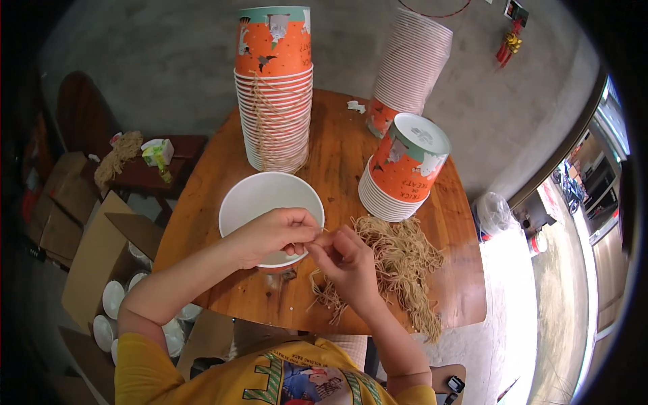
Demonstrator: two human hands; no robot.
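A white paper bucket (270, 196) stands mouth up near the table's front edge, its inside facing me. Above its right rim, my left hand (278, 236) is closed in a pinch, with the thumb and fingertips together. My right hand (347, 263) meets it there, its fingers also pinched. Between the fingertips a thin pale cord (325, 230) shows; most of it is hidden by the fingers. To the right lies a loose heap of tan cords (398, 260), partly under my right hand and hanging over the table edge.
On the wooden table (337, 148) rise a tall stack of orange-topped buckets (275, 115), a shorter stack of upside-down buckets (408, 165) and a plastic-wrapped stack (412, 64). An open carton (101, 260) of white-bottomed buckets sits at left, by a bench (192, 152) with more cord.
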